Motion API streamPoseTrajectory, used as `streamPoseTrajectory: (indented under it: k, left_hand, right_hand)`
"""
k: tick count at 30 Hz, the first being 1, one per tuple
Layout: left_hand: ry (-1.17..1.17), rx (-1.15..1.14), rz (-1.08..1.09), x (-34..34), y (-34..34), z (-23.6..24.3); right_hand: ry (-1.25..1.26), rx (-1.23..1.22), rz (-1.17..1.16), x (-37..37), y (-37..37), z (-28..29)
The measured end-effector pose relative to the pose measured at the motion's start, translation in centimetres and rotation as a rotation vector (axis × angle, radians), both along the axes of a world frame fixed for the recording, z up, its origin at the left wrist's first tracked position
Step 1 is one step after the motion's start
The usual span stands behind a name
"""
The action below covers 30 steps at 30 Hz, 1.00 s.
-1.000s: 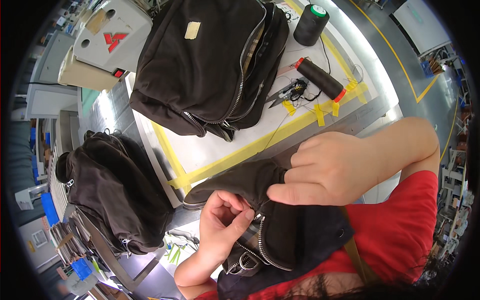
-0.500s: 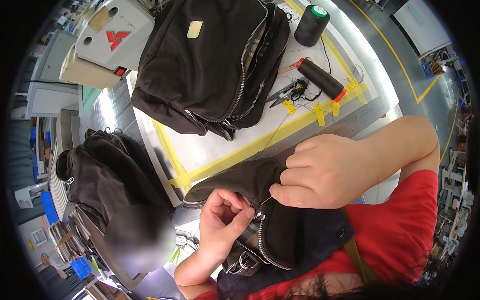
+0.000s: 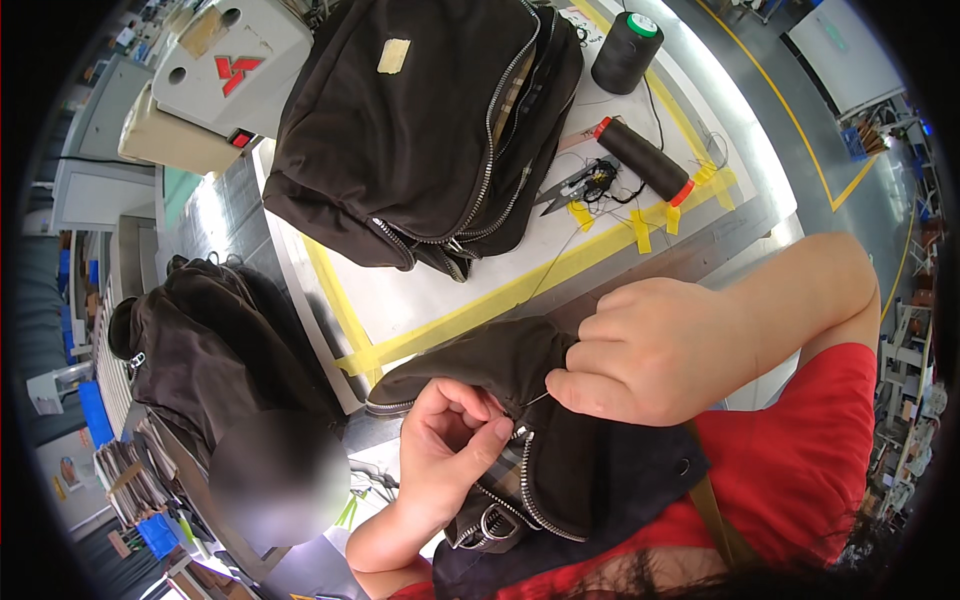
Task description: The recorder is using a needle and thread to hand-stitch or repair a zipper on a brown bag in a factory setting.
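Note:
A dark brown bag [image 3: 490, 362] with silver zippers lies in front of me, over my lap. My left hand [image 3: 440, 455] pinches its fabric beside the end of the zipper [image 3: 526, 480], thumb against fingertips. My right hand [image 3: 650, 350] is closed in a fist, with thumb and forefinger gripping a thin needle [image 3: 537, 402]. The needle slants down toward the fabric at my left fingertips. Whether its tip is in the cloth is too small to tell. A metal ring [image 3: 497, 520] hangs at the bag's lower zipper.
A dark backpack [image 3: 370, 160] stands on the taped white worktop [image 3: 390, 310]. Right of it lie a black thread cone [image 3: 625, 65], a brown thread spool [image 3: 643, 160] and dark-handled scissors [image 3: 568, 190]. Another dark bag [image 3: 225, 335] sits at left, below a sewing machine [image 3: 215, 75].
My right hand has shifted slightly down and right with the needle. My left hand keeps its pinch on the bag in nearly the same place.

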<state>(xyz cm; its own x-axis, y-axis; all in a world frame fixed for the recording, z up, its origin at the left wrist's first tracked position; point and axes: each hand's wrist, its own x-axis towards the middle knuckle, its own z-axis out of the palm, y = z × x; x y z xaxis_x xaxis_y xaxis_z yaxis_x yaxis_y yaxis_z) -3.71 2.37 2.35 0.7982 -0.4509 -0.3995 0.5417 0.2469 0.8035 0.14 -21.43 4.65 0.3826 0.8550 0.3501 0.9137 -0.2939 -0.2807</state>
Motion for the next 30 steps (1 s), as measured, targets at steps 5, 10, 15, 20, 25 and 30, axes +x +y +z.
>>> streamPoseTrajectory:
  k: [5, 10, 15, 20, 25, 30]
  left_hand:
    - [0.011, -0.003, 0.005, -0.1, 0.0, 0.0]
    - [-0.001, -0.015, -0.009, -0.1, 0.1, -0.1]
    - [-0.003, -0.024, -0.009, -0.1, 0.1, -0.1]
    - [-0.01, -0.045, -0.009, -0.2, 0.2, -0.2]
    - [-0.002, -0.047, -0.009, 0.0, 0.3, -0.6]
    - [0.076, -0.053, 0.006, 0.4, 0.2, -0.8]
  right_hand:
    - [0.021, 0.017, -0.005, -0.3, 0.1, 0.4]
    - [-0.015, -0.059, -0.019, -0.5, -0.2, 1.4]
    - [-0.047, -0.076, -0.104, -0.6, -0.2, 1.9]
    - [0.008, -0.04, -0.072, -0.4, 0.3, 1.5]
    - [0.02, -0.026, -0.057, 0.0, 0.3, 1.0]
    - [0.055, -0.082, -0.096, 0.3, -0.1, 0.9]
